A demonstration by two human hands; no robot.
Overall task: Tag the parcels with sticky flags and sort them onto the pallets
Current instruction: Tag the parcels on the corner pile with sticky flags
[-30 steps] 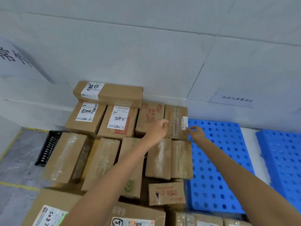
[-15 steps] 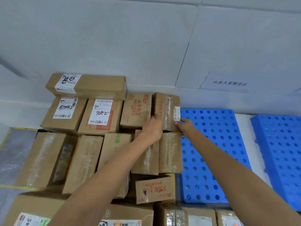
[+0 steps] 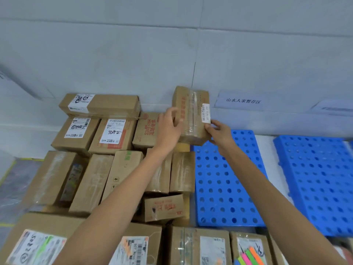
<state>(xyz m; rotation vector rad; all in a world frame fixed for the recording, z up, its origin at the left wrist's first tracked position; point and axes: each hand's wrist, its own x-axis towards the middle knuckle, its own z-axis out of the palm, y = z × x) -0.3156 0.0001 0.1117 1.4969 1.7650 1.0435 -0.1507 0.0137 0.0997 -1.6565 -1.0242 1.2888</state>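
Observation:
A small taped cardboard parcel with a white barcode sticker on its right edge is lifted above the stack, in front of the wall. My left hand grips its left side and my right hand holds its lower right corner. Below lie several brown parcels packed on the left pallet, some with white shipping labels. A pad of coloured sticky flags rests on a parcel at the bottom right. Two blue perforated pallets sit to the right.
A white panelled wall with a paper sign runs behind everything. Grey floor with yellow tape shows at the left. More labelled parcels line the bottom edge, close to me.
Both hands took hold of the small parcel at the stack's back right and lifted it up off the pile, tilting it toward the wall.

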